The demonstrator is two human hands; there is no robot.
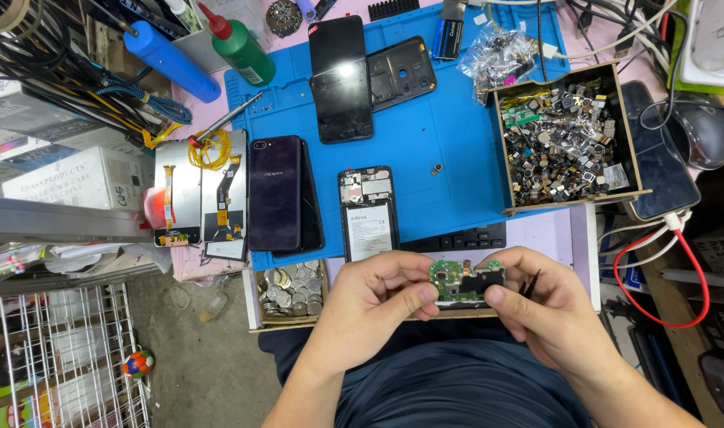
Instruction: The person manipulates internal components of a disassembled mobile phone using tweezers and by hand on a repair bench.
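On the far left of the surface lie two silver screen panels (pixel 201 194), then a dark purple phone (pixel 275 192) at the blue mat's (pixel 441 135) edge, with a tray of coins (pixel 291 287) below it. The left hand (pixel 370 305) pinches the left end of a green circuit board (pixel 465 282), fingers closed on it. The right hand (pixel 548 305) grips the board's right end and also holds black tweezers (pixel 530 284). Above right stands a wooden box of small parts (pixel 568 139).

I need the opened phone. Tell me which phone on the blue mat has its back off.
The small phone nearest the hands, at the mat's front edge: its battery and board show.
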